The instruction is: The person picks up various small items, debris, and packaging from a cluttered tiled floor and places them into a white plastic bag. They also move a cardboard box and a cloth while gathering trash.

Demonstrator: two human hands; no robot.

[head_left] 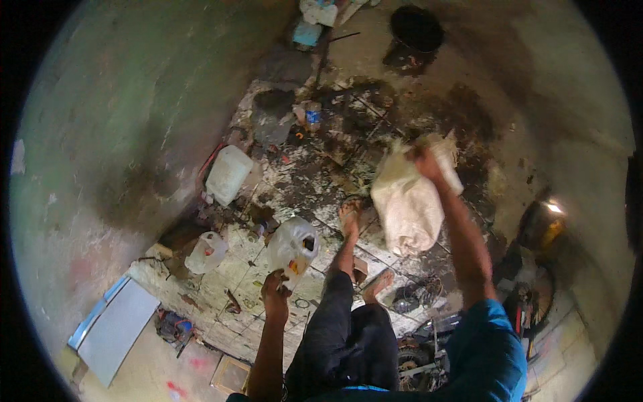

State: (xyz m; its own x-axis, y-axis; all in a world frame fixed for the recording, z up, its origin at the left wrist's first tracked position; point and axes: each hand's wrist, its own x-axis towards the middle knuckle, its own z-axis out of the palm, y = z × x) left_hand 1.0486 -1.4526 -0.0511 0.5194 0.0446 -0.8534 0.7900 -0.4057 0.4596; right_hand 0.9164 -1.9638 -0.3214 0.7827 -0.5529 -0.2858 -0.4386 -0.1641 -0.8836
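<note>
My right hand (423, 159) is closed around the gathered top of a white woven sack (407, 208). The sack stands on the dirty tiled floor in front of my right side, its lower part full and rounded. My left hand (275, 289) hangs lower, fingers loosely bent and apart, with nothing visible in it. Just beyond its fingertips is a translucent plastic jug (284, 241) with a dark opening and something orange near its bottom. My bare feet are on the floor between the jug and the sack.
A white jerrycan (229, 175) and a cut plastic container (206, 253) lie along the left wall. A dark bucket (416, 29) stands at the far end. A bottle with a blue label (313, 116) is farther off. Machine parts and a wheel (536, 295) crowd the right.
</note>
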